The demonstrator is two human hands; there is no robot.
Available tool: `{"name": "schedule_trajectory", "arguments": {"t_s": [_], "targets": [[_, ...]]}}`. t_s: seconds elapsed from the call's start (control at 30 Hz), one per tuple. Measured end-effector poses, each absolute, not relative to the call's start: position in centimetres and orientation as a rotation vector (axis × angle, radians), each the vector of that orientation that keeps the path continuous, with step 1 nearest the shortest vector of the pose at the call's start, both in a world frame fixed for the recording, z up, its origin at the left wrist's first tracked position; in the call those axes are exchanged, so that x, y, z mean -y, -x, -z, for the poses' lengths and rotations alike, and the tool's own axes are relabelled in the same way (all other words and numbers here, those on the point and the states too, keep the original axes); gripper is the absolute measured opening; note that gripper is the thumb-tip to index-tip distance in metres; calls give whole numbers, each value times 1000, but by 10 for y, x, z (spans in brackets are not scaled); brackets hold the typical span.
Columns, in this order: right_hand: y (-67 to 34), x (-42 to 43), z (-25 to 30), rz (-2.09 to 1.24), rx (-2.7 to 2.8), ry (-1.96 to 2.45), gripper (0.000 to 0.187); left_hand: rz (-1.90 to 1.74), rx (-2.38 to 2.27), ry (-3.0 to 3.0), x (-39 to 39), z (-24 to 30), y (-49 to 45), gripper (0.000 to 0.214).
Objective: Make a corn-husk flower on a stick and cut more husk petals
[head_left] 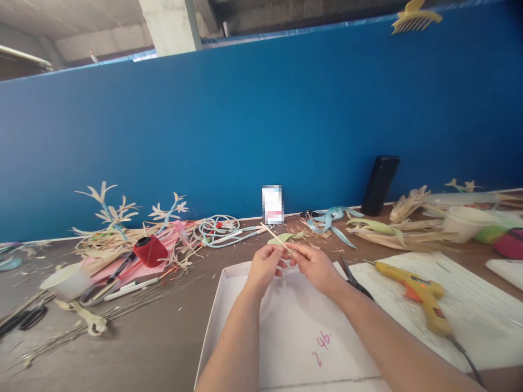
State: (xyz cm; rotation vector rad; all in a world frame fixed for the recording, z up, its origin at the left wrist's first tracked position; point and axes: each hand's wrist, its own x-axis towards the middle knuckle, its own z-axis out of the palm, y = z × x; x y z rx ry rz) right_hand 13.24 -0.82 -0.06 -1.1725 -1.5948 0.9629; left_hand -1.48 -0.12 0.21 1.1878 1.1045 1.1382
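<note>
**Left hand [266, 267] and right hand [314, 267] meet on a stick [274, 234]**

The stick is thin and pale, held aslant above the far edge of a white box [292, 326], its free end pointing up and toward the worktop's far edge. Both hands are nearly closed, thumbs and forefingers pinched together around its near end; some lower fingers curl loosely. A green leaf [297, 236] shows just behind the fingertips; whether it is held, I cannot tell.

The box sits at the middle of the worktop [159, 343], marked "2.46." in pink. Black scissors [356, 282] lie by its right edge. Farther right, a yellow glue gun [423, 294] rests on printed paper [486, 316].

Along the worktop's far edge, from the middle rightward, stand a blurred-out screen [272, 204], a curled blue ribbon [328, 219] and an upright black block [379, 185]. Husks [379, 234] and a white cup [466, 224] fill the far right corner.

Left of the box, a red spool [150, 251] lies among pink sheets, near pale flowers [120, 212], a coiled cable [220, 231] and another white cup [67, 281].
</note>
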Motion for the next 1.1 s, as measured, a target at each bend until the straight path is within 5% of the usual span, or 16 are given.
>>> {"name": "schedule_trajectory", "arguments": {"t_s": [0.47,0.87,1.1], "targets": [[-126,15,-7,-1231,1406,1079,42,-1323,-1062,-1404,0,6,13,31],[-130,16,2,-533,1753,1154,40,-1402,-1170,-1561,3,3,10,24],[-142,6,-5,-542,1511,1363,38,-1313,-1251,-1440,-1,6,10,19]]}}
